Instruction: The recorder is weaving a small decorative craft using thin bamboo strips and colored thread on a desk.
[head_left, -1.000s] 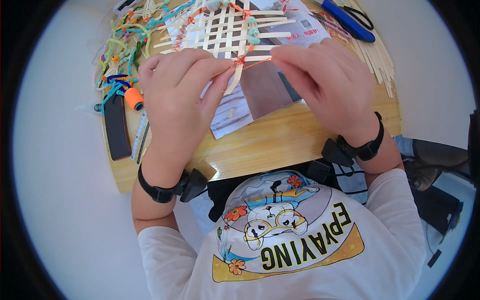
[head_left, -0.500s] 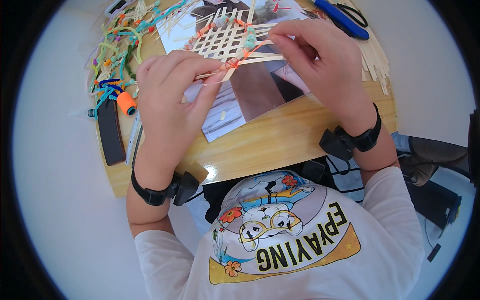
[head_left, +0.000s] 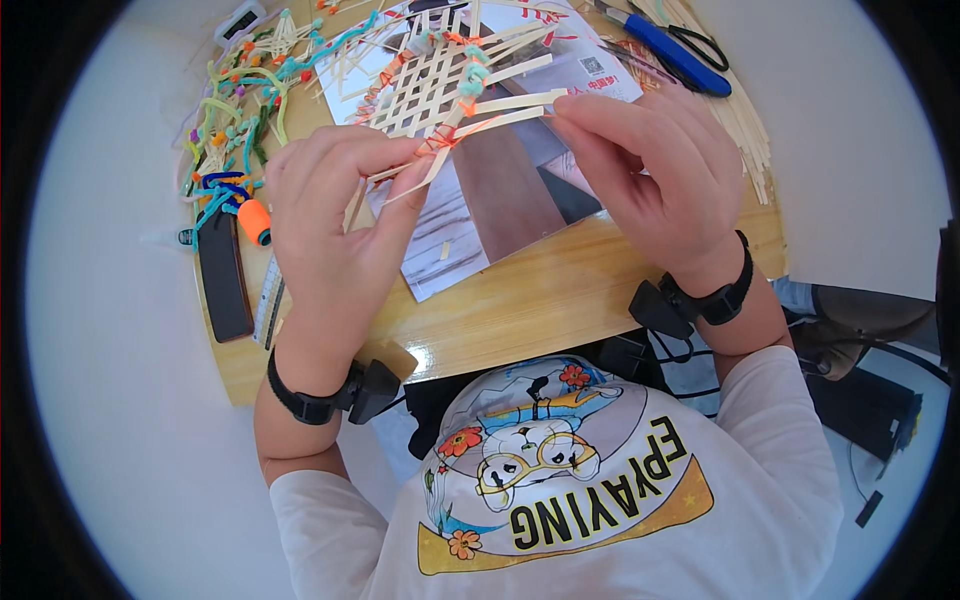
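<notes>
My left hand [head_left: 335,205] pinches the near corner of a woven panel of pale flat strips [head_left: 412,98] between thumb and fingers. Orange thread [head_left: 440,140] is wound around that corner, and orange and mint-green wrapping runs along the panel's edges. From the corner the thread stretches toward my right hand [head_left: 660,170], whose thumb and forefinger are pinched together beside the loose strip ends [head_left: 525,105]. The fingertips hide the thread's end. Beneath the panel lies a printed picture sheet [head_left: 510,190].
Left on the wooden table [head_left: 540,290] are tangled coloured pipe cleaners [head_left: 240,110], an orange thread spool [head_left: 255,222], a dark phone-like slab [head_left: 224,280] and a ruler [head_left: 267,300]. Far right, a blue-handled tool [head_left: 665,45] and black-handled scissors [head_left: 700,45] lie by loose pale strips [head_left: 755,150].
The panel's near corner and my left fingertips have shifted slightly left and nearer. My right fingertips have come nearer to me, bringing the orange thread lower, alongside the strips.
</notes>
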